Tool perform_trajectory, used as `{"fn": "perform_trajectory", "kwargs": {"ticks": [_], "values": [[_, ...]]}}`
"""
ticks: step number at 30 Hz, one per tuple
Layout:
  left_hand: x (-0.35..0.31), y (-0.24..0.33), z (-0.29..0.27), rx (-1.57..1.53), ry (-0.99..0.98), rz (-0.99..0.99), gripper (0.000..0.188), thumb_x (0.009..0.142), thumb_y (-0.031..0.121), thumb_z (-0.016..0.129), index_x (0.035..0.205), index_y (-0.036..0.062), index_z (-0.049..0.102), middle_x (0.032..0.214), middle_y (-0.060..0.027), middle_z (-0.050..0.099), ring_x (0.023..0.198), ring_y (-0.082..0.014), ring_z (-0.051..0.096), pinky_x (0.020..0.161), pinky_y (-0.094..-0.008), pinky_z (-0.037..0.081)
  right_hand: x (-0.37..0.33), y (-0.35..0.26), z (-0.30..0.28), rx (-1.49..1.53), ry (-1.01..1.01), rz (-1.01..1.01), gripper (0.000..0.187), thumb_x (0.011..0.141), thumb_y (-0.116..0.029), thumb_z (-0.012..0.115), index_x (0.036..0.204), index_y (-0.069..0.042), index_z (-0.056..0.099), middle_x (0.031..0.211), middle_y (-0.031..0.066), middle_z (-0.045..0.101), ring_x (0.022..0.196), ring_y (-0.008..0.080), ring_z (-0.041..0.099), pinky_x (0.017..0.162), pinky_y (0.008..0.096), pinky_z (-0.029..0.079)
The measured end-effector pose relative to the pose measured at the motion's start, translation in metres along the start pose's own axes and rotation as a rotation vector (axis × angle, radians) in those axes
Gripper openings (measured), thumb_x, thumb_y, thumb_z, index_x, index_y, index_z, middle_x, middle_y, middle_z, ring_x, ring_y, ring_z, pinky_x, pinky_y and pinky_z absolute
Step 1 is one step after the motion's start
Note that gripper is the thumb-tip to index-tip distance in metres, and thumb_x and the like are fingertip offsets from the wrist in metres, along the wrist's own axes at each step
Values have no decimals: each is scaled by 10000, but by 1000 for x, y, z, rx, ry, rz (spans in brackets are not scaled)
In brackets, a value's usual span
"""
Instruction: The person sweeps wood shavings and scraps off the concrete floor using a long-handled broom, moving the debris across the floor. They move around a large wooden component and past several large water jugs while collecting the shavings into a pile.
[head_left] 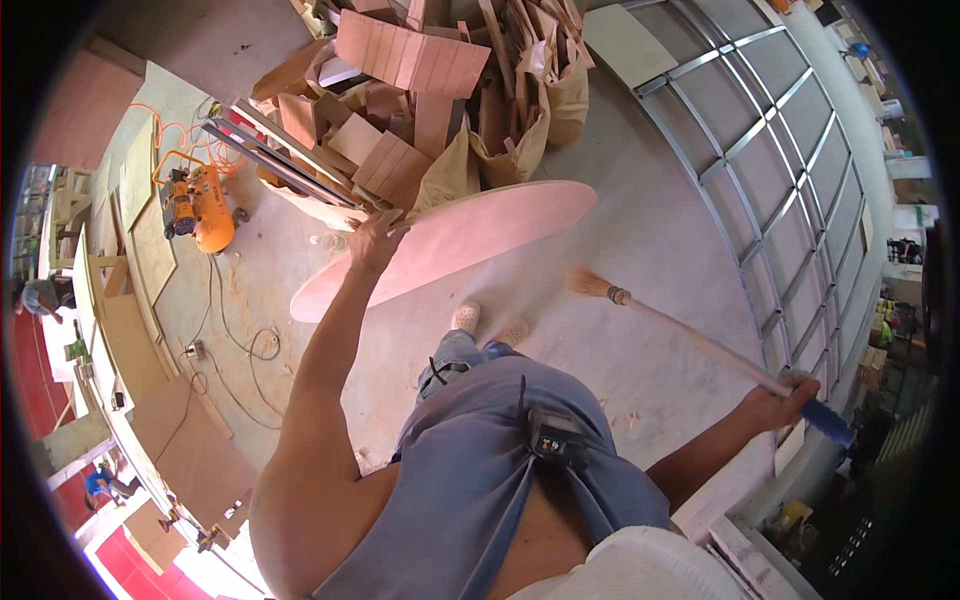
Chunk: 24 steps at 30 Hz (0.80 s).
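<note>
My left hand (376,243) reaches forward and is closed over the upper edge of a long, pinkish board with rounded ends (470,235). The board leans tilted in front of my feet, against the heap of wood offcuts. Out to the right, my right hand (787,400) is wrapped round the handle of a broom (700,345), near its blue end. The broom's straw bristles (585,282) point toward the middle, right of the board. Whether the bristles touch the floor I cannot tell.
Sacks stuffed with wood scraps (515,140) and loose offcuts (400,170) are piled ahead. An orange air compressor (210,210) stands at the left, with cables (225,340) across the floor. A metal grid frame (765,130) lies at the right. Two people are far left.
</note>
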<state>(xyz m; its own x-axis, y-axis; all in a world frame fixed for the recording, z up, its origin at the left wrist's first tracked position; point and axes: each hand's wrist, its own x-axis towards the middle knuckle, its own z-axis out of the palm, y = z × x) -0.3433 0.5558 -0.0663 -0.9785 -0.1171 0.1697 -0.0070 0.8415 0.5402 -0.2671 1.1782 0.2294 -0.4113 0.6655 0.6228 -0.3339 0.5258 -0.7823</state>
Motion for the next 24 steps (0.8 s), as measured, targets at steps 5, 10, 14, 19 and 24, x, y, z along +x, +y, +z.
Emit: {"fn": "perform_trajectory", "kwargs": {"ticks": [5, 10, 14, 19, 24], "values": [[-20, 56, -9, -41, 42, 215, 563, 750, 217, 866, 1284, 189, 691, 1465, -123, 547, 1300, -370, 544, 1063, -475, 469, 4, -7, 20, 142, 42, 113, 418, 958, -344, 694, 716, -127, 430, 708, -17, 347, 677, 124, 381, 646, 298, 285], [-29, 80, 19, 77, -161, 231, 861, 707, 307, 897, 1483, 227, 532, 1621, -185, 305, 1526, -404, 207, 1210, -612, 205, -3, -5, 36, 152, -196, 110, 366, 948, -335, 691, 758, -100, 485, 724, -3, 377, 697, 127, 393, 662, 312, 312], [8, 34, 66, 294, -68, 136, 666, 794, 225, 807, 1420, 188, 583, 1558, -178, 401, 1472, -388, 314, 1196, -592, 250, -7, 5, 39, 0, -242, -53, 285, 983, -292, 636, 838, -68, 534, 782, 35, 457, 774, 173, 463, 741, 351, 380], [35, -7, 115, 250, 64, 43, 446, 793, 32, 554, 1205, 151, 677, 1121, -122, 626, 1164, -321, 557, 1081, -555, 322, 7, 15, 16, -877, -302, -676, 225, 1040, -202, 564, 1039, 7, 649, 901, 166, 682, 837, 330, 656, 757, 425, 523], [36, -1, 119, 160, 80, -18, 409, 771, 98, 628, 1157, 221, 685, 1050, -76, 661, 1066, -285, 624, 1033, -492, 354, 16, 21, 9, 325, -237, 169, 230, 1022, -212, 598, 971, 9, 630, 792, 110, 618, 781, 262, 604, 722, 426, 493]]}}
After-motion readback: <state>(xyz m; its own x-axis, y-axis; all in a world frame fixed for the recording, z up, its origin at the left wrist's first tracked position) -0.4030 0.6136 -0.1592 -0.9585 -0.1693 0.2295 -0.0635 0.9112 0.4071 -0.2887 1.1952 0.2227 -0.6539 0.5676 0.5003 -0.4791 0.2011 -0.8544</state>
